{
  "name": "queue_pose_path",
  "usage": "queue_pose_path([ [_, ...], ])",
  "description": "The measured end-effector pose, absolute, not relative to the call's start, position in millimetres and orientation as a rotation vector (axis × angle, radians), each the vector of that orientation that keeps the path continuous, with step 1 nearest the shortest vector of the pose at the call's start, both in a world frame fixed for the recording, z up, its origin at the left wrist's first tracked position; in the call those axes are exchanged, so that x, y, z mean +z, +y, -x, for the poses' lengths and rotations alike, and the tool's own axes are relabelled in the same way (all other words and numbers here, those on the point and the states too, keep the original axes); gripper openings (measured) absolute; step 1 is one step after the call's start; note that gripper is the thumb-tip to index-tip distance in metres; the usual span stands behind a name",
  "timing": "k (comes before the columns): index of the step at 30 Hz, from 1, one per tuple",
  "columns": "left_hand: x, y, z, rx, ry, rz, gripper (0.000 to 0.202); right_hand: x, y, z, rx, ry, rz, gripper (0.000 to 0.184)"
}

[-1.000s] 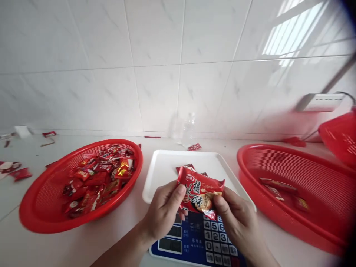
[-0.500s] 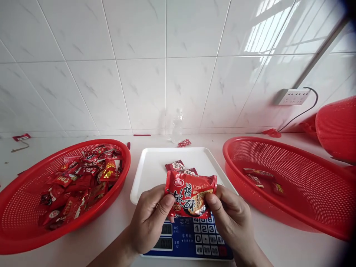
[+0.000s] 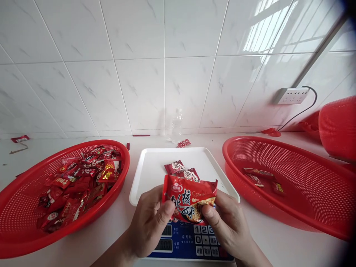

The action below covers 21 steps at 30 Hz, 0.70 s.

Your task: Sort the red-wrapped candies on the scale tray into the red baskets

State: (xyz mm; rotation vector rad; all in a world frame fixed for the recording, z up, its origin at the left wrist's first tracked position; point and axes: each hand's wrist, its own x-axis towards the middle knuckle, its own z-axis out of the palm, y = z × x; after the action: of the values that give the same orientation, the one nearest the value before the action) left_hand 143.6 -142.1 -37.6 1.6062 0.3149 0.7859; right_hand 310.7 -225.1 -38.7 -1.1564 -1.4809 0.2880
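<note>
A red packet of walnut cookies (image 3: pixel 189 200) is held up by its two ends, printed side facing me. My left hand (image 3: pixel 151 218) grips its left end, thumb in front and fingers behind. On the right end my right hand (image 3: pixel 228 222) closes the same way. Behind and below the packet stands a scale with a white tray (image 3: pixel 147 163) and a blue keypad panel (image 3: pixel 183 246), which the packet and hands partly cover. Two small dark red packets (image 3: pixel 174 167) lie on the tray, the nearer one partly hidden by the cookie packet.
To the left a red basket (image 3: pixel 16 215) holds many red snack packets (image 3: pixel 75 185). The red basket (image 3: pixel 311 196) at right has a few packets (image 3: pixel 258 173). Near the tiled wall stand a clear bottle (image 3: pixel 177 126) and a small red wrapper (image 3: pixel 184 143). A power strip (image 3: pixel 293 96) hangs at right.
The cookie packet has dropped slightly toward me and tilted, showing more of the small packets on the tray. Both hands keep their hold on it.
</note>
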Motion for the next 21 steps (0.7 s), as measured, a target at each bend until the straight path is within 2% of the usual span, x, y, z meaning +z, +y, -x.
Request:
queue_pose_path([
  [5,-34.8,-144.0,-144.5,0.74,0.318,-1.542,0.035,-39.1,-225.5,-308.4,0.431,-1.515,1.073,0.035],
  [13,-34.8,-144.4,-145.5,0.721,0.372,-1.571,0.035,-46.1,-227.5,-306.8,0.668,-1.468,1.037,0.021],
  [17,-40.4,-143.8,-147.4,0.666,0.328,-1.409,0.047,-46.5,-227.8,-305.1,0.833,-1.398,0.992,0.029],
  [21,-48.4,-142.6,-148.6,0.662,0.301,-1.236,0.037,-43.5,-227.8,-306.0,0.86,-1.397,0.993,0.038],
])
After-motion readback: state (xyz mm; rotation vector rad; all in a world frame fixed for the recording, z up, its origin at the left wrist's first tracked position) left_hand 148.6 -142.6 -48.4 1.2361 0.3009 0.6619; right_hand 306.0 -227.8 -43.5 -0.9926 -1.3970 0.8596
